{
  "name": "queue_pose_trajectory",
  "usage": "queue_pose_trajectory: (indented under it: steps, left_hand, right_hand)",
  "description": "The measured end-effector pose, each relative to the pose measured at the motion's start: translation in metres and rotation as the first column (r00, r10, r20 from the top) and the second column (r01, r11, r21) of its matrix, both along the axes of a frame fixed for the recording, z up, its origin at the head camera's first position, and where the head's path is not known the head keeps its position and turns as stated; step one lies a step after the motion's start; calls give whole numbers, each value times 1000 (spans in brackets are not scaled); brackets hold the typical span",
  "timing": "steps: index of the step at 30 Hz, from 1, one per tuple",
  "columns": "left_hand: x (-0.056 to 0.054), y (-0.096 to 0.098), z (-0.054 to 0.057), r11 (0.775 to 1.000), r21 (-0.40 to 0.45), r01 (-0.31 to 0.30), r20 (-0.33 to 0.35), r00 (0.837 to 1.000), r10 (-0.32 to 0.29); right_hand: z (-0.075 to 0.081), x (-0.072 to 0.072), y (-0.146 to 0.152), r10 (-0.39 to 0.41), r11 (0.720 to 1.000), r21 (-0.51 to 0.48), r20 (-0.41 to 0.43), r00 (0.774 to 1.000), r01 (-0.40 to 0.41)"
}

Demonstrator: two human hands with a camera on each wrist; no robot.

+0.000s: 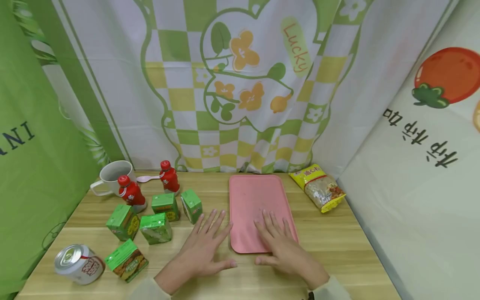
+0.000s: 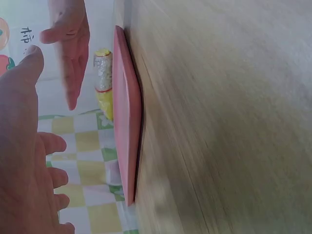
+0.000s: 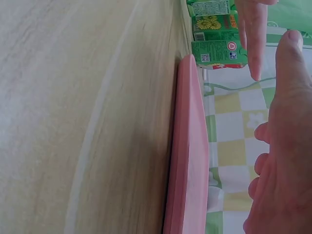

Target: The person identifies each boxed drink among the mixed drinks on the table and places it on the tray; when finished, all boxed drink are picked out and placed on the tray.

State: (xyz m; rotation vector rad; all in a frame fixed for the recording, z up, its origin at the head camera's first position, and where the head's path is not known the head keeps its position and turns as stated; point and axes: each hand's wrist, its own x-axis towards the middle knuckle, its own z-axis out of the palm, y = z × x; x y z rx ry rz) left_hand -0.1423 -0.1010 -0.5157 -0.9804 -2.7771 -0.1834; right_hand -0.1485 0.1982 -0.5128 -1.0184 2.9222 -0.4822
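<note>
Both your hands lie flat with fingers spread: your right hand (image 1: 279, 243) rests on the pink tray's (image 1: 255, 196) near corner, your left hand (image 1: 204, 248) on the counter (image 1: 356, 250) just beside its left edge.

Wooden table (image 1: 337, 246) bearing pink tray (image 1: 255, 200), green cartons (image 1: 155, 228), can (image 1: 79, 263).

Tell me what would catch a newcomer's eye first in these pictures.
The pink tray in the middle of the wooden table stands out first, with the right hand lying flat on its near corner and the left hand flat on the table beside it. To the left sits a cluster of green drink cartons, two red bottles and a tipped silver can.
</note>
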Motion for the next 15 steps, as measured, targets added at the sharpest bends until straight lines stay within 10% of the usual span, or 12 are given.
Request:
queue_pose_trajectory:
  steps: [5,8,11,15]
  left_hand:
    - [2,0,0,1000,-6,-6,7,1000,6]
    - [2,0,2,1000,-2,-9,22,1000,9]
    - [1,-1,5,1000,6,-9,15,1000,8]
    - [-6,-3,13,1000,17,-15,-42,999,15]
  right_hand:
    - [3,-4,-3,-14,993,-121,-10,1000,13]
    - [7,-10,-5,-70,924,-366,127,989,112]
    - [14,-26,0,-111,718,-597,409,906,358]
    - [24,-61,27,-83,425,-606,713,696,672]
